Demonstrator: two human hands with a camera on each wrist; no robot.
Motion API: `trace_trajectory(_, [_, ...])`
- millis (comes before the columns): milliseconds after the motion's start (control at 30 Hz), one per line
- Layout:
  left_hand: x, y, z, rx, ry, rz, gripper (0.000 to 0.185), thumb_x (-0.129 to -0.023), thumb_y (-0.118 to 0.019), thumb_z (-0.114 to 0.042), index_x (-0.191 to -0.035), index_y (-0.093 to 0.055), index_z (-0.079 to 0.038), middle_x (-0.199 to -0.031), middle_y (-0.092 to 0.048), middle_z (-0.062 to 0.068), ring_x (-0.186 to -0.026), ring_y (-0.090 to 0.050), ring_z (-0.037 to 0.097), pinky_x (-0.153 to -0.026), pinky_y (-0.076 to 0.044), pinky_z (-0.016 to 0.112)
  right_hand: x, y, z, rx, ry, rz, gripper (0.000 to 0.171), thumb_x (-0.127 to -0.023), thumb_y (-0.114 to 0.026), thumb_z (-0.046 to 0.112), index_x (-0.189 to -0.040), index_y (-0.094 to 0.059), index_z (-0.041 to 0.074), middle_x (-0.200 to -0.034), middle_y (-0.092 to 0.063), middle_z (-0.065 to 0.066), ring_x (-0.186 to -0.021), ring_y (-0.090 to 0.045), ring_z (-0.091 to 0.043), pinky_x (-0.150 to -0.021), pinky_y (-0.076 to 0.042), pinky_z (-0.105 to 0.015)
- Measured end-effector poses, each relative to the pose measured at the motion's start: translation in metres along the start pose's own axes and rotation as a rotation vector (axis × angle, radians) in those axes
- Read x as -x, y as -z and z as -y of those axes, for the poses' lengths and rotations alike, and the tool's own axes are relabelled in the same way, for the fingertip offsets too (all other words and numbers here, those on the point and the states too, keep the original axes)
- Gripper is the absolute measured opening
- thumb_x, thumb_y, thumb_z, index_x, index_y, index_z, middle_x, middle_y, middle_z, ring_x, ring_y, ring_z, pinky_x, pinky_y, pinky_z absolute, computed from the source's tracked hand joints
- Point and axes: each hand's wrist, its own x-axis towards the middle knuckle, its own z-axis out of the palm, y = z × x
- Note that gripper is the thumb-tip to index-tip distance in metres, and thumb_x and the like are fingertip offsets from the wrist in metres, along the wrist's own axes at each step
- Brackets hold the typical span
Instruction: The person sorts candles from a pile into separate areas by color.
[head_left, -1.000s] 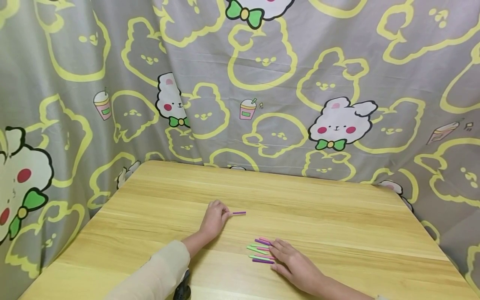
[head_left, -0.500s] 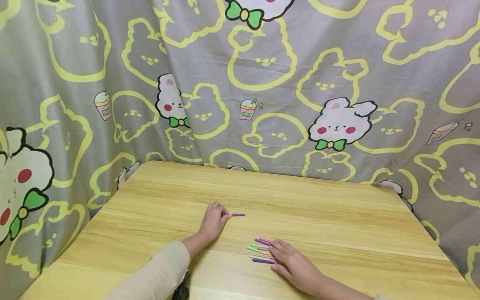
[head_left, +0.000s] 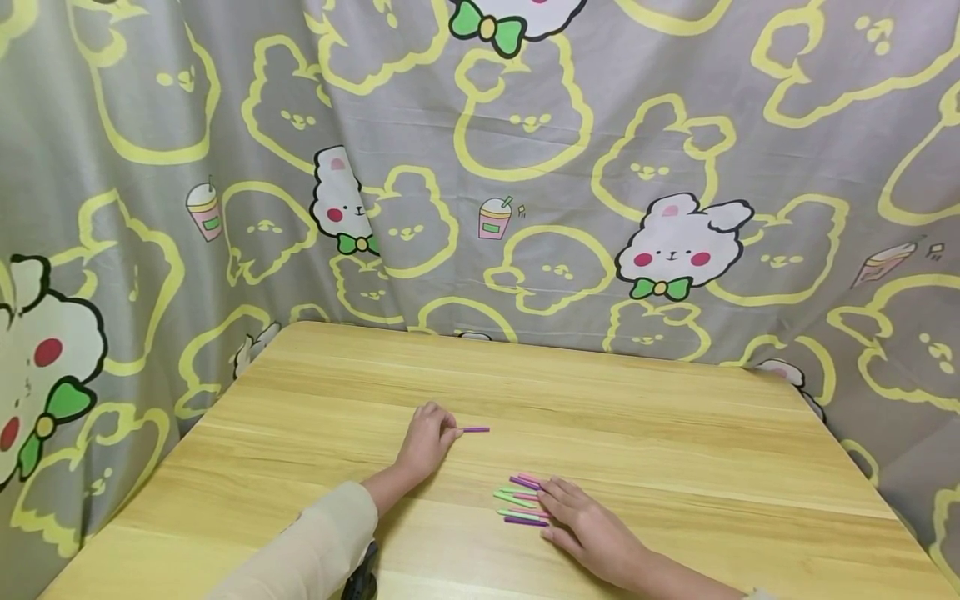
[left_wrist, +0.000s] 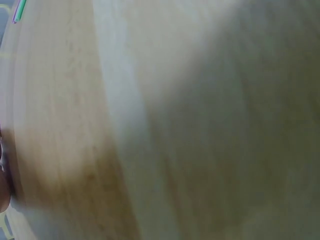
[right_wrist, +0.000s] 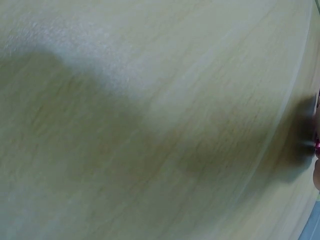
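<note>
Nearest me, lower centre of the head view: my right hand (head_left: pixel 592 533) lies flat on the table (head_left: pixel 675 433), fingers straight and relaxed, tips resting on the right ends of the loose sticks (head_left: pixel 521 502), a small pile of purple, pink and green ones. No shift there over the last second, hand and pile are where they were. Farther up, just left of frame centre: my left hand (head_left: pixel 427 437) is curled, fingertips pinching the left end of a single purple stick (head_left: pixel 476 430), which pokes out to the right of the fingers and lies roughly level on or just over the wood; I cannot tell whether it's touching down. Change: a second ago that stick sat slightly higher in frame, it has since dropped a touch toward me and has held there for the last half second. My read is that the stick is about settled apart from the pile, up and left of it. Wrist views are blurred wood, only a sliver of coloured stick at the left wrist view's upper left corner. Behind the table, bunny-print curtain (head_left: pixel 525 167) fills the upper frame.
</note>
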Motion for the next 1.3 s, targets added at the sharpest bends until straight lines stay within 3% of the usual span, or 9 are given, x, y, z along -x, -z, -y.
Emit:
trace_trajectory(267, [0.0,0.004,-0.002,0.047,-0.023,-0.045,0.023,-0.081,-0.069,-0.013,-0.099,-0.062,-0.003,-0.094,-0.059,0.006,-0.089,-0.054,0.019,-0.079,-0.052,0.033,0.0,0.001,-0.001,0.016,0.014,-0.002,0.048,-0.094,-0.05,0.037,-0.125,-0.057,0.002,-0.134,-0.053,-0.014,-0.125,-0.048,-0.033,-0.098,-0.044,-0.05])
trace_trajectory(567, [0.006,0.002,-0.022,0.167,-0.119,-0.052,0.017,-0.082,-0.068,-0.011,-0.096,-0.063,-0.002,-0.09,-0.059,0.007,-0.085,-0.055,0.02,-0.075,-0.052,0.027,0.001,0.003,0.0,0.026,0.024,-0.007,0.047,-0.093,-0.053,0.036,-0.125,-0.057,0.002,-0.133,-0.053,-0.015,-0.124,-0.049,-0.034,-0.097,-0.044,-0.05])
trace_trajectory(933, [0.02,-0.007,-0.037,0.293,-0.144,0.039,0.017,-0.083,-0.067,-0.012,-0.098,-0.062,-0.004,-0.098,-0.061,0.005,-0.089,-0.056,0.019,-0.08,-0.051,0.03,0.0,0.002,-0.001,0.027,0.038,-0.003,0.047,-0.093,-0.051,0.036,-0.125,-0.057,0.002,-0.134,-0.053,-0.015,-0.124,-0.048,-0.034,-0.096,-0.044,-0.05])
trace_trajectory(1300, [0.031,-0.017,-0.044,0.244,-0.187,0.108,0.015,-0.082,-0.068,-0.014,-0.095,-0.064,-0.008,-0.092,-0.061,0.001,-0.089,-0.055,0.016,-0.085,-0.049,0.028,0.0,0.001,-0.002,0.041,0.047,-0.014,0.047,-0.093,-0.053,0.035,-0.124,-0.057,0.001,-0.133,-0.054,-0.015,-0.124,-0.049,-0.035,-0.096,-0.045,-0.05])
